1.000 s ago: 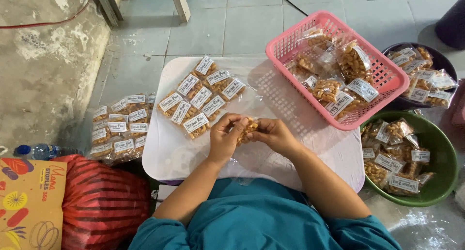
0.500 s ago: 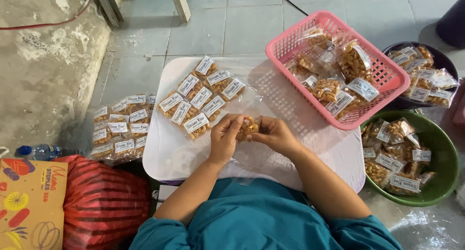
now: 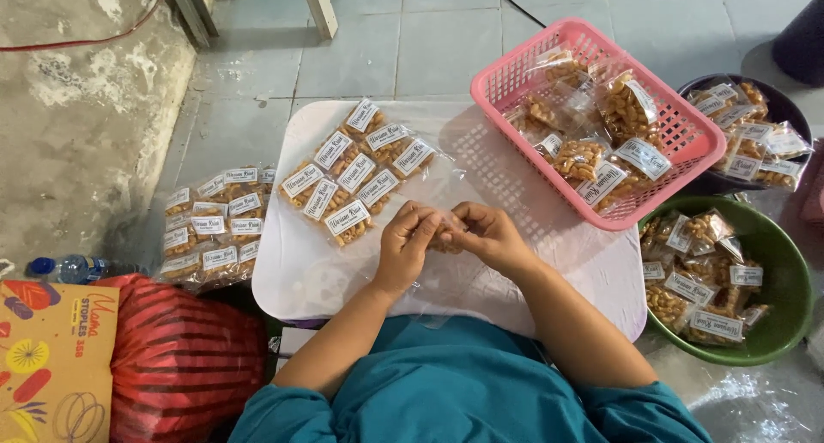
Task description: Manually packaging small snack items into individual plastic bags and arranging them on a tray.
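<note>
My left hand (image 3: 405,245) and my right hand (image 3: 487,233) meet over the middle of a white table (image 3: 292,280). Together they pinch a small clear snack packet (image 3: 447,239) of golden-brown pieces, mostly hidden by the fingers. Just left of my hands, several labelled packets (image 3: 354,181) lie in neat rows on a clear plastic sheet (image 3: 446,185) on the table. A pink basket (image 3: 678,130) with several more filled packets rests on the table's right corner.
A green bowl (image 3: 777,271) and a dark bowl (image 3: 785,104) at the right hold packets. Another batch of packets (image 3: 215,224) lies on the floor at the left. A red mesh sack (image 3: 176,357), a printed box (image 3: 47,357) and a water bottle (image 3: 73,268) stand near left.
My fingers have shifted slightly around the packet, now hiding more of it. Everything else stays where it was.
</note>
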